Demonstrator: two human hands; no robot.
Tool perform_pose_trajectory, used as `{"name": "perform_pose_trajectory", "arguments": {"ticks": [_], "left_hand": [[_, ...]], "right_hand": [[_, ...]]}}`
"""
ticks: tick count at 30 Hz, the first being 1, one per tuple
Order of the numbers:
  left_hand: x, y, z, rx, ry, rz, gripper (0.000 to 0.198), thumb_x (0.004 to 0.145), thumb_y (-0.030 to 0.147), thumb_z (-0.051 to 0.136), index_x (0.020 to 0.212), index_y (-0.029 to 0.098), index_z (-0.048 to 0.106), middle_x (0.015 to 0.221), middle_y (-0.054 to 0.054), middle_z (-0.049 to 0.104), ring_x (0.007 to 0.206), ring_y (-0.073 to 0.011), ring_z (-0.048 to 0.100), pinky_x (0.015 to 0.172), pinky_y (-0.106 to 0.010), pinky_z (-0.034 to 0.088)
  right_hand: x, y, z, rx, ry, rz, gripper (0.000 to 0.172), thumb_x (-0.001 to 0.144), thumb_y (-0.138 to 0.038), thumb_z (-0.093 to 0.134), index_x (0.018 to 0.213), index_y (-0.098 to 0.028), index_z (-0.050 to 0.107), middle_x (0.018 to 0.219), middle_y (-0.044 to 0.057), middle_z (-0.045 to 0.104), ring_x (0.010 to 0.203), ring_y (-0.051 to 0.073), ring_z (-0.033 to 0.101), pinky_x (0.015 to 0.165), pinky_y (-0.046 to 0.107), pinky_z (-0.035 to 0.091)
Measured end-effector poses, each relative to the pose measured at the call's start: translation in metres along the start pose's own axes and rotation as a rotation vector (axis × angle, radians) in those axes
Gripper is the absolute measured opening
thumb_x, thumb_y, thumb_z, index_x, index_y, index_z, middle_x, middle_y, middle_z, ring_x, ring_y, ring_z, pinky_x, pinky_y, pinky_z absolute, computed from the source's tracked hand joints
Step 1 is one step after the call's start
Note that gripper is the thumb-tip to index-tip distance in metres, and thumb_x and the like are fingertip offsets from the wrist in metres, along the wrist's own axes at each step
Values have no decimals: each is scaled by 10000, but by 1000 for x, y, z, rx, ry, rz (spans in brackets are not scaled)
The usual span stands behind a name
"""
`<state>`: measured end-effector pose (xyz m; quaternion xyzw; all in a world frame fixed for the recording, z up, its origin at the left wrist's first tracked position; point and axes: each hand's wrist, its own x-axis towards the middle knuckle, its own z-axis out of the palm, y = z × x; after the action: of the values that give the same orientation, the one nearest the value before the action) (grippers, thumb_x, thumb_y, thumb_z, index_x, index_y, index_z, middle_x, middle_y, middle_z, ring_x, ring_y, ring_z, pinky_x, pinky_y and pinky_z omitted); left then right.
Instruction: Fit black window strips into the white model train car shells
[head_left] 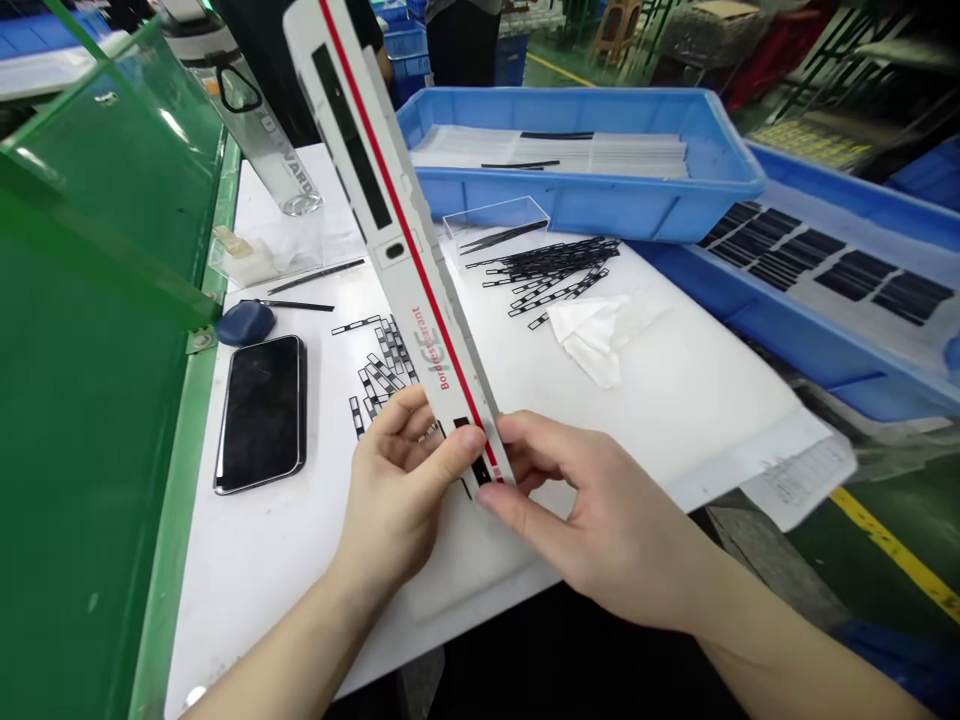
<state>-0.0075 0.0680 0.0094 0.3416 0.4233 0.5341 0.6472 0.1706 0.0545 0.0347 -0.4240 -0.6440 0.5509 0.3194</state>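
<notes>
A long white model train car (401, 250) with a red stripe and dark window strips is held up at a steep tilt above the table. My left hand (409, 475) pinches its lower end from the left, thumb on the striped side. On the right, my right hand (577, 500) grips the same end between thumb and fingers. Black window-frame strips (382, 370) lie on the table behind my left hand. Another pile of black strips (555, 265) is farther back on the right, beside a crumpled white tissue (596, 335).
A black phone (262, 415), a dark blue lump (245, 323), tweezers (315, 276) and a clear bottle (277, 150) are on the left, near a green partition (82, 350). Blue bins (585, 200) stand at the back and right. A person stands beyond the table.
</notes>
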Motion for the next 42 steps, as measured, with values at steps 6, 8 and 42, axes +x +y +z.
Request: {"name": "perform_pose_trajectory", "arguments": {"ticks": [6, 8, 42], "left_hand": [[-2, -3, 0, 66, -30, -5, 375, 877, 289, 895, 1184, 230, 689, 1094, -53, 834, 1065, -251, 797, 1027, -360, 623], [-1, -4, 1, 76, -14, -6, 391, 870, 309, 900, 1197, 225, 703, 1150, -71, 829, 1127, -274, 783, 1074, -379, 603], [6, -1, -5, 170, -153, -7, 660, 815, 216, 933, 1387, 271, 609, 1381, -72, 729, 1295, -279, 699, 1075, -329, 606]], "right_hand": [[2, 2, -1, -53, 0, 73, 79, 1032, -179, 546, 990, -236, 580, 921, 0, 698, 908, 186, 714, 708, 284, 530], [4, 2, 0, -58, 11, 65, 67, 1023, -175, 555, 1014, -231, 592, 948, 7, 711, 894, 185, 712, 710, 292, 526], [19, 21, -32, 328, -238, -8, 333, 1008, -106, 594, 1320, -210, 643, 1298, 59, 743, 1136, 169, 736, 1010, 347, 615]]}}
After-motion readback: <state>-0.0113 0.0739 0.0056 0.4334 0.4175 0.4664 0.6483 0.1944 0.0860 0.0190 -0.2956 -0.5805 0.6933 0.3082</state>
